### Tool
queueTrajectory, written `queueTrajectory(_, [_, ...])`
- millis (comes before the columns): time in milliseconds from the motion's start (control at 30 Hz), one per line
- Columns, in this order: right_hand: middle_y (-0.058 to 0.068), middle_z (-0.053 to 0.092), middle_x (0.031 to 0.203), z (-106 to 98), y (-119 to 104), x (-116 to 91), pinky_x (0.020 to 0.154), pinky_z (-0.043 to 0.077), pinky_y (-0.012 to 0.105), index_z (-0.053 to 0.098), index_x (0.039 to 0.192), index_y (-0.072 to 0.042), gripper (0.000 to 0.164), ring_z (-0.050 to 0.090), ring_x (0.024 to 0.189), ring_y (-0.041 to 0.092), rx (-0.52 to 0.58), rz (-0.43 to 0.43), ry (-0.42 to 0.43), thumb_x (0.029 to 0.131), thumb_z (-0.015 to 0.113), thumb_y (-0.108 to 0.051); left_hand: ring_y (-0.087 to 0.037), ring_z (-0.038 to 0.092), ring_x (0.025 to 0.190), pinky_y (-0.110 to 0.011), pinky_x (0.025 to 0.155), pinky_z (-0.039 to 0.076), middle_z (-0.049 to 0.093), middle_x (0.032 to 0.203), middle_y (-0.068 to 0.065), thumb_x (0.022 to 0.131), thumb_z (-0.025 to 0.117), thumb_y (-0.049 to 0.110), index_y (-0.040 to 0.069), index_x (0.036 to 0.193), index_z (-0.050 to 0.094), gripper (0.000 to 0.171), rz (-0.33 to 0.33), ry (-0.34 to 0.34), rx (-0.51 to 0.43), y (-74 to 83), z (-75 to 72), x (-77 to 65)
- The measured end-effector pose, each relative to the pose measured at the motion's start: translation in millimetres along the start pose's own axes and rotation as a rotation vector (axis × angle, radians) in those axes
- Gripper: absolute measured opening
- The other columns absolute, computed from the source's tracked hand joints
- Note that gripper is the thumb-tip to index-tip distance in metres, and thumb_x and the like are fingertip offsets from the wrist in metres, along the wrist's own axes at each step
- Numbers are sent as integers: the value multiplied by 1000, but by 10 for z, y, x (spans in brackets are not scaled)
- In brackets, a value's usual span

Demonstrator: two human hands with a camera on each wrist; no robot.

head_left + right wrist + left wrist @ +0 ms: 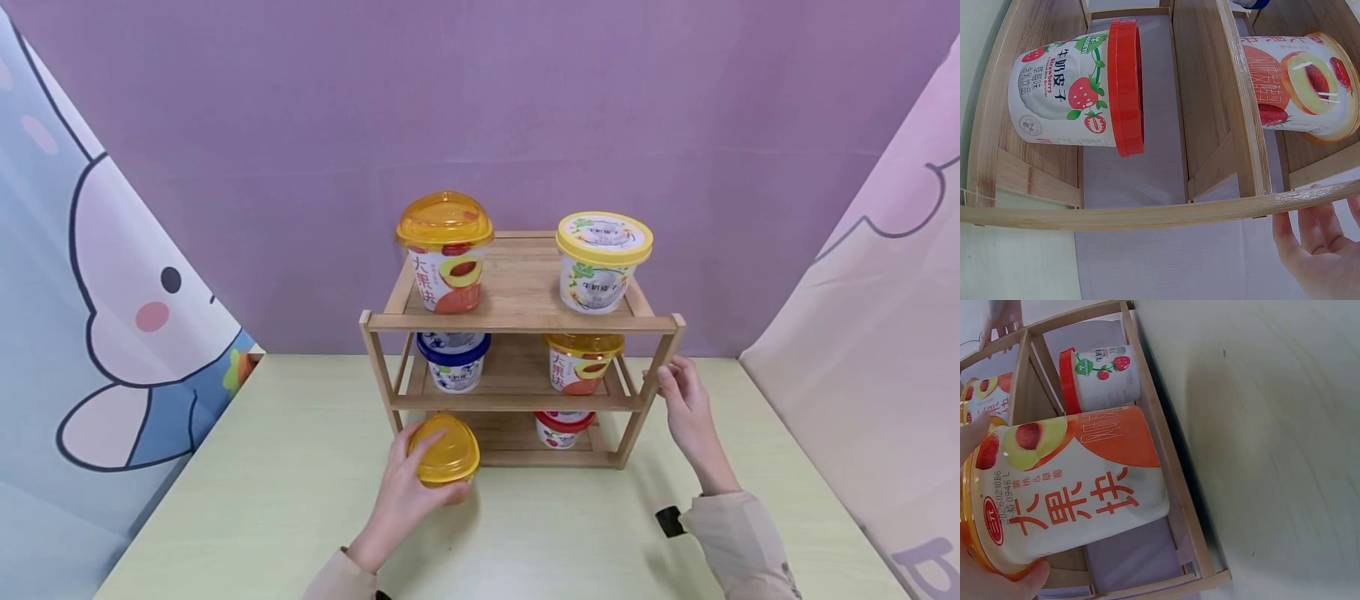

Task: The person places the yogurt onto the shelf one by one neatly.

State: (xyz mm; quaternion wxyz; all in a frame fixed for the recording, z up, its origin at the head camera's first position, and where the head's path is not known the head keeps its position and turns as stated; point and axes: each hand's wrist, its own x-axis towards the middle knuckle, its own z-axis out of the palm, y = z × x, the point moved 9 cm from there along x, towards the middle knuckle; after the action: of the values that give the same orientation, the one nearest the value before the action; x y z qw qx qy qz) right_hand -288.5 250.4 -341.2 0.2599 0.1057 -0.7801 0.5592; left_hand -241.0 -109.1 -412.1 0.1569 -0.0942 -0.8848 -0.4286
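Note:
My left hand [416, 479] grips a yogurt cup [448, 450] by its domed yellow lid, at the front left of the wooden rack's lowest shelf. In the left wrist view the cup [1079, 487] lies across the image, showing peach pictures and orange lettering; it overlaps the bottom shelf. My right hand [686, 408] holds the right side of the wooden rack [517, 322], at about middle-shelf height. Its fingers [1313, 228] reach behind the side rail, partly hidden by it. A red-lidded strawberry cup [1072, 90] stands on the lowest shelf, at the right.
On top stand a domed-lid peach cup [446, 267] at left and a yellow-lidded white cup [600, 275] at right. The middle shelf bears a blue-lidded cup [454, 371] and another peach cup [579, 371]. A purple curtain [525, 108] hangs behind the pale table [285, 467].

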Motion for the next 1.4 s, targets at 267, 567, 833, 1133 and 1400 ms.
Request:
queueTrajectory(267, [-16, 56, 89, -5, -6, 3, 73, 41, 8, 39, 111, 9, 23, 52, 83, -5, 7, 0, 4, 95, 37, -7, -35, 41, 112, -53, 85, 40, 33, 133, -14, 56, 82, 32, 15, 115, 56, 67, 23, 7, -11, -20, 108, 104])
queueTrajectory(567, [-11, 56, 89, 2, -7, 3, 74, 42, 9, 39, 111, 10, 24, 53, 84, -4, 19, -1, -2, 95, 37, -7, -36, 36, 115, -56, 88, 36, 30, 133, -16, 60, 79, 39, 13, 118, 54, 68, -17, -24, -4, -105, 220, 213])
queueTrajectory(833, [-15, 56, 90, -4, -9, 3, 73, 42, 9, 40, 112, 9, 24, 52, 84, -5, 6, 4, 1, 95, 37, -7, -27, 40, 107, -50, 88, 38, 41, 121, -9, 62, 78, 38, 10, 114, 55, 64, -26, -19, -24, -135, 274, 334])
queueTrajectory(1133, [-13, 55, 88, -4, -9, 3, 74, 43, 9, 40, 109, 9, 24, 53, 83, -4, 3, -2, 4, 95, 37, -10, -28, 45, 99, -45, 82, 43, 46, 108, -14, 61, 77, 43, 2, 114, 55, 70, -82, -20, 5, -198, 317, 435])
queueTrajectory(1400, [-7, 56, 90, -3, 26, -3, 74, 43, 9, 40, 110, 7, 25, 53, 84, -3, 3, -1, -6, 96, 36, -13, -28, 48, 95, -44, 81, 44, 47, 107, -16, 62, 78, 39, 2, 112, 55, 66, -79, -39, -34, -236, 365, 527])
